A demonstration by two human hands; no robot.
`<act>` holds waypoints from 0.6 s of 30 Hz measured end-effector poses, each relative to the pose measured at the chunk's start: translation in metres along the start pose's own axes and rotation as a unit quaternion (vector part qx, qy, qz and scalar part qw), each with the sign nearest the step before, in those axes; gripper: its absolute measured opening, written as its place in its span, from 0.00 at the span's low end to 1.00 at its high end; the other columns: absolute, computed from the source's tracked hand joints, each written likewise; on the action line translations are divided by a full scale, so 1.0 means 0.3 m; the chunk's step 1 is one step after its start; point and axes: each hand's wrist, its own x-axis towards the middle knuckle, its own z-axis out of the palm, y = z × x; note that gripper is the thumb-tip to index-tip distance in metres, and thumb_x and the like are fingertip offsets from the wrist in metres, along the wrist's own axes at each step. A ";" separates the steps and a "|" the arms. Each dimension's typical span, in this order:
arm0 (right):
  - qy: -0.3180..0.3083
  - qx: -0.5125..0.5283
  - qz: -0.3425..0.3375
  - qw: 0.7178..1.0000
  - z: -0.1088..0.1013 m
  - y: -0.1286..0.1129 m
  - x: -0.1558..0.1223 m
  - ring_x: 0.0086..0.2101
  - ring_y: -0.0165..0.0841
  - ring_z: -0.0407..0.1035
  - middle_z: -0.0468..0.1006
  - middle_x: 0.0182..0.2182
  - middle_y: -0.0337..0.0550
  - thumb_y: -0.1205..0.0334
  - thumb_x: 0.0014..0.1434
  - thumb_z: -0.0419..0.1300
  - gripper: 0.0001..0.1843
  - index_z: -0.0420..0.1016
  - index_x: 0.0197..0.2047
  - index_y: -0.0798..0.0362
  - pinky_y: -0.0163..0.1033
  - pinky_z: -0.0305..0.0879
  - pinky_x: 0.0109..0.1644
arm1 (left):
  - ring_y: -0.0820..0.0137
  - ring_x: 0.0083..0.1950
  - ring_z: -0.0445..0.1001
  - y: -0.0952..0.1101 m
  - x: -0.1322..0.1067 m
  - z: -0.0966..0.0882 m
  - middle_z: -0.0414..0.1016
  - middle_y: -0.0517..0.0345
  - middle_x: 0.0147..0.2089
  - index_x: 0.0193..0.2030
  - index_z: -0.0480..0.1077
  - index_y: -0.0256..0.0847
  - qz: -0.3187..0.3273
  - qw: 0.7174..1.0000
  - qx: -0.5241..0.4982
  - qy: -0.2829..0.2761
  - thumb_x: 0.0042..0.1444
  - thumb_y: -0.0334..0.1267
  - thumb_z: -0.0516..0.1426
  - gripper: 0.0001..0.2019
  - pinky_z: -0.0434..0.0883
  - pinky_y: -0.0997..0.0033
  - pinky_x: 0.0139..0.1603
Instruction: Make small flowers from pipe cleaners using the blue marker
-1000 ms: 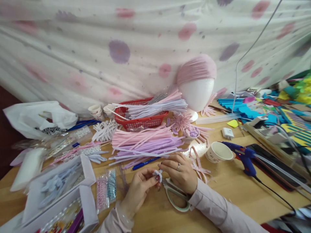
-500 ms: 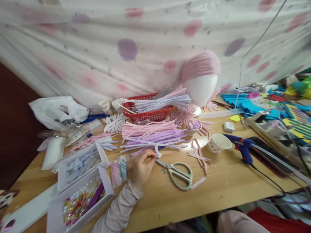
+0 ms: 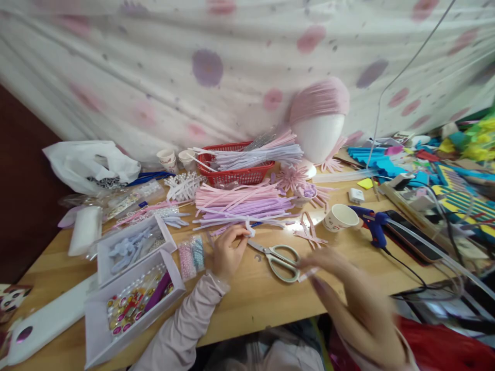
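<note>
My left hand (image 3: pixel 227 252) rests on the wooden table (image 3: pixel 270 304) and pinches a small white folded pipe-cleaner piece (image 3: pixel 249 229) between thumb and fingers, at the front edge of a pile of pink and purple pipe cleaners (image 3: pixel 243 206). Pale green scissors (image 3: pixel 279 256) lie shut on the table just right of that hand. My right hand (image 3: pixel 348 288) is motion-blurred in front of the table edge, its fingertips close to the scissors' handles and a thin pink strip (image 3: pixel 309 274); its fingers look stretched out, but the smear hides any grip.
White open boxes of beads and trims (image 3: pixel 129 288) sit at the left front. A paper cup (image 3: pixel 339 217) and a blue glue gun (image 3: pixel 372 224) with its cord are at the right. At the back stand a red basket (image 3: pixel 240 172) and a foam head (image 3: pixel 319 129).
My right hand left the white piece and the table a second ago, then came back in blurred toward the scissors. My left hand kept the white piece. The camera shifted left.
</note>
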 end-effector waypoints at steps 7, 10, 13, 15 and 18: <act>-0.182 -0.129 0.087 0.971 0.094 0.073 -0.023 0.40 0.41 0.70 0.74 0.40 0.50 0.67 0.58 0.55 0.12 0.72 0.46 0.53 0.48 0.66 0.45 | 0.69 0.41 0.78 0.000 -0.008 0.002 0.79 0.53 0.39 0.37 0.74 0.40 -0.001 1.000 0.003 -0.031 0.57 0.29 0.56 0.06 0.75 0.70 0.44; -0.215 -0.141 0.100 0.961 0.108 0.090 -0.006 0.36 0.39 0.71 0.74 0.36 0.49 0.70 0.56 0.55 0.09 0.72 0.41 0.55 0.45 0.66 0.41 | 0.70 0.37 0.79 -0.002 -0.017 -0.001 0.80 0.55 0.36 0.38 0.72 0.39 -0.021 0.999 0.016 -0.025 0.56 0.30 0.57 0.04 0.76 0.72 0.39; -0.233 -0.108 0.134 0.957 0.060 0.115 -0.015 0.31 0.38 0.71 0.74 0.30 0.47 0.70 0.56 0.55 0.04 0.69 0.35 0.55 0.42 0.65 0.35 | 0.70 0.37 0.79 0.003 -0.012 -0.012 0.80 0.56 0.35 0.37 0.72 0.40 0.044 0.997 0.061 -0.030 0.57 0.29 0.57 0.04 0.75 0.71 0.41; -0.215 -0.030 0.168 0.961 0.008 0.132 -0.036 0.28 0.35 0.70 0.74 0.28 0.43 0.66 0.59 0.53 0.02 0.66 0.35 0.53 0.39 0.64 0.32 | 0.70 0.39 0.77 0.007 -0.005 -0.020 0.79 0.55 0.36 0.37 0.73 0.40 0.096 0.991 0.087 -0.031 0.57 0.28 0.56 0.05 0.74 0.71 0.43; -0.155 0.106 0.184 0.965 -0.054 0.136 -0.063 0.29 0.32 0.69 0.72 0.29 0.41 0.60 0.63 0.49 0.05 0.61 0.37 0.51 0.37 0.65 0.32 | 0.70 0.38 0.75 0.011 0.001 -0.030 0.77 0.54 0.35 0.37 0.73 0.39 0.137 0.981 0.134 -0.029 0.57 0.28 0.57 0.05 0.72 0.71 0.40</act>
